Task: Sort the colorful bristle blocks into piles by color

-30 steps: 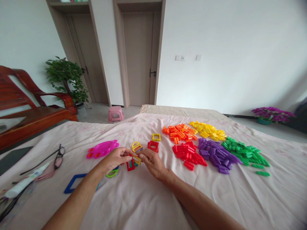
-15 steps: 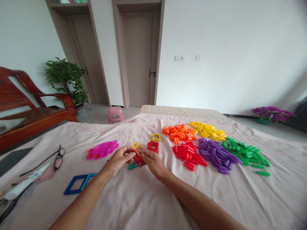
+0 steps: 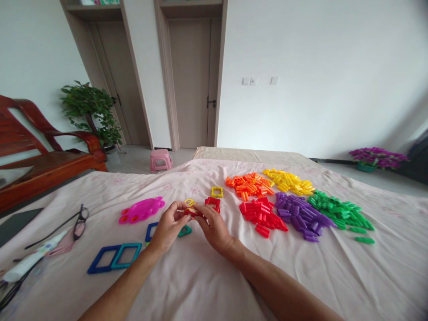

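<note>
My left hand [image 3: 171,228] and my right hand [image 3: 214,228] meet above the cloth, fingers pinched on a small red magnetic tile [image 3: 190,211] from both sides. The fingers cover much of it, and some yellow shows against it. Just behind is a yellow piece with a rounded top [image 3: 189,202], partly hidden. A red square frame tile [image 3: 213,204] lies beyond my right hand, with a yellow square frame tile [image 3: 217,192] farther back. Under my hands is a teal triangle tile [image 3: 185,231]. Beside my left wrist lies a blue tile [image 3: 150,232], partly covered.
Right of my hands lie heaps of red [image 3: 262,214], orange [image 3: 249,185], yellow [image 3: 289,181], purple [image 3: 302,216] and green pieces [image 3: 341,209]. Leftward are a magenta plastic piece [image 3: 143,209], dark blue [image 3: 100,259] and teal square tiles [image 3: 127,255], eyeglasses [image 3: 80,222] and a white tube [image 3: 33,258].
My hands have drawn closer together and turned the red tile to a flatter, edge-on angle. My left hand has shifted, uncovering more of the blue and teal tiles. The view has moved slightly.
</note>
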Demonstrator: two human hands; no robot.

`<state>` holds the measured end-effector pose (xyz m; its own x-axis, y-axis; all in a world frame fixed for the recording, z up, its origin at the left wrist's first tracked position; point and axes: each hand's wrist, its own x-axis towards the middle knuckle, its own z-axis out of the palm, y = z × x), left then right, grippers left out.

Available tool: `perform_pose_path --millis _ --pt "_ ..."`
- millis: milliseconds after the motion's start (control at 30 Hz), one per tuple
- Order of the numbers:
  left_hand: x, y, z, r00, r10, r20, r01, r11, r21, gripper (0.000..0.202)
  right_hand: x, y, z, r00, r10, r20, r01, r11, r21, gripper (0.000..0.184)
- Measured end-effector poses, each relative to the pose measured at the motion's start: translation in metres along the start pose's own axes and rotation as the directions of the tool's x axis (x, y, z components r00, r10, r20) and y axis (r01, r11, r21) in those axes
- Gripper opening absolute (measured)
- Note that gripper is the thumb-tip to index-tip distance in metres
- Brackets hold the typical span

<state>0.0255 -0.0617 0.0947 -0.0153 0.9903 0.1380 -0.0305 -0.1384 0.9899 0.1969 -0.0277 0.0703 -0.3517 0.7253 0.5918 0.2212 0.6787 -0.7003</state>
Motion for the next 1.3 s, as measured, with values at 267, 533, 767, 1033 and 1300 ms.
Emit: perform_pose_path --millis 267,533,767,1033,1300 --pt "-0.001 0.001 0.001 0.998 0.025 0.061 -0.026 1.000 0.014 0.036 0.001 0.002 -0.006 0.979 -0.177 -0.105 0.163 0.978 -0.128 0.027" --pt "-0.002 -0.001 0.002 0.998 0.064 0.005 -0.064 0.997 0.038 0.028 0.002 0.001 -0.006 0.974 -0.195 -0.116 0.188 0.980 -0.072 0.023" --pt "-0.003 0.000 0.001 0.998 0.068 0.012 -0.069 0.994 0.088 0.028 0.002 -0.005 -0.009 0.981 -0.169 -0.092 0.163 0.984 -0.066 0.028" --pt "-0.006 0.006 0.005 0.998 0.056 -0.007 -0.055 0.994 0.094 0.037 0.003 -0.007 -0.009 0.990 -0.125 -0.069 0.123 0.992 -0.033 0.014" --pt "-0.004 0.003 0.003 0.999 0.048 0.000 -0.048 0.993 0.109 0.035 0.006 -0.008 -0.009 0.965 0.232 -0.121 -0.193 0.942 0.273 0.022"
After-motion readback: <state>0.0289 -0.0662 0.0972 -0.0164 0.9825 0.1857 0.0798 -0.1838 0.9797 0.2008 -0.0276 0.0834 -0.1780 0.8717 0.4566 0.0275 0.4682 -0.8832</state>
